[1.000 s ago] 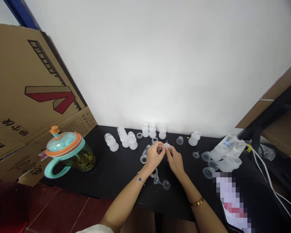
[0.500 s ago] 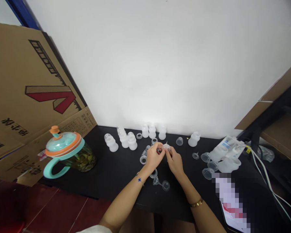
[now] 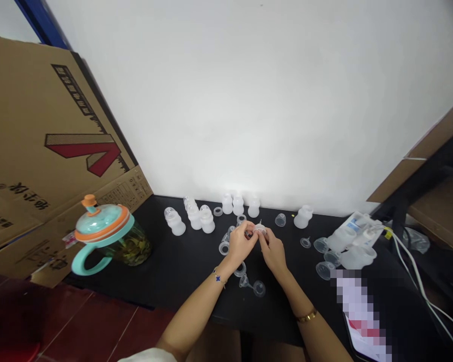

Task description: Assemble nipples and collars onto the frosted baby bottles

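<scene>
Between my two hands is a small baby-bottle nipple in a white collar ring (image 3: 260, 228), its tip pointing up. My left hand (image 3: 241, 242) pinches it from the left, fingers closed. From the right, the thumb and fingers of my right hand (image 3: 274, 251) are closed on the same piece. Loose collar rings (image 3: 224, 248) and clear nipples (image 3: 243, 281) lie on the black table around my left wrist. Another clear nipple (image 3: 305, 243) rests to the right of my right hand. A clear dome cap (image 3: 280, 219) sits just beyond the hands.
White bottle bodies (image 3: 238, 205) stand along the wall, with capped bottles (image 3: 206, 219) to their left. A lone bottle (image 3: 304, 216) stands at right. Further right are a bag (image 3: 357, 226), more bottles, clear caps (image 3: 324, 270), cables and a phone (image 3: 362, 322). A tea jug (image 3: 109, 236) stands left.
Both hands stay together on the nipple and ring, with only slight finger movement. The whole view has shifted a little; the table items keep their places.
</scene>
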{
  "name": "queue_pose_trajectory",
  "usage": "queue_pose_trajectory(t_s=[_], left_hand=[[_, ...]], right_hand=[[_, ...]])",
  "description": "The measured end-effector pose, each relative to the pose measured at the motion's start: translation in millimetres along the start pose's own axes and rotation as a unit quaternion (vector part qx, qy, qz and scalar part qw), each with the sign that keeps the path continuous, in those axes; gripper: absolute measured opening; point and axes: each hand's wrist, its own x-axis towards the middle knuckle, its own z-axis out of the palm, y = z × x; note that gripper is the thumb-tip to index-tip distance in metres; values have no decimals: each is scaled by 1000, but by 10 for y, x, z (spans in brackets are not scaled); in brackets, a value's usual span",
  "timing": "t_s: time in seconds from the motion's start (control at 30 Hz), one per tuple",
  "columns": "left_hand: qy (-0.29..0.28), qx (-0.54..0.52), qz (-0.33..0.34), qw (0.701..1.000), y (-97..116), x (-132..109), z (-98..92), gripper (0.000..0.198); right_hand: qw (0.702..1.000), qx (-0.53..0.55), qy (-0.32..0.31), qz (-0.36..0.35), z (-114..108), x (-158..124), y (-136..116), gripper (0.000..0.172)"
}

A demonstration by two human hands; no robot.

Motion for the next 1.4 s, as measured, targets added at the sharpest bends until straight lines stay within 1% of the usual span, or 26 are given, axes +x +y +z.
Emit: queue_pose_trajectory(t_s=[0.9,1.4], left_hand=[[1,-1,-6,1000,35,3,-20,6],[-1,-5,-3,1000,26,-1,-18,8]], right_hand=[[1000,-4,0,-3,-3,-9,-13,40],[1000,-7,3,-7,5,-4,0,38]])
